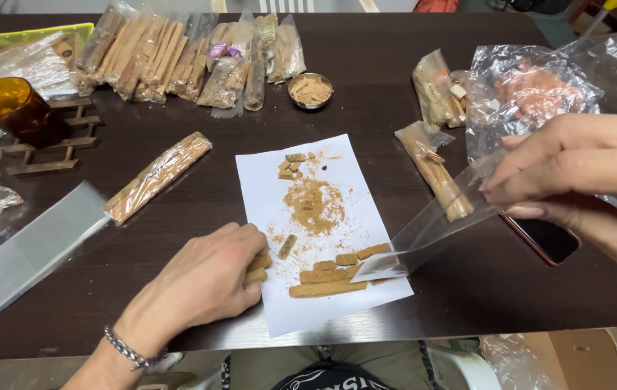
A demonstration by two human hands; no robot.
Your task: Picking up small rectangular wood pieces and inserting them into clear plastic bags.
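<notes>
Left hand (pixel 204 278) pinches brown stick pieces (pixel 256 267) at the paper sheet's (pixel 290 310) left edge; right hand (pixel 576 170) pinches a clear sleeve (pixel 431 231), whose mouth is best kept low, gaping by the sheet's right edge.

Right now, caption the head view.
Left hand gathers brown sticks on white paper; right hand holds clear sleeve.

left hand (pixel 207 278) curled knuckles-up, right hand (pixel 576 170) fingers pinched

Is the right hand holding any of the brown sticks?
No, the right hand pinches only a clear plastic sleeve whose open end rests on the white paper; the left hand grips the sticks.
</notes>
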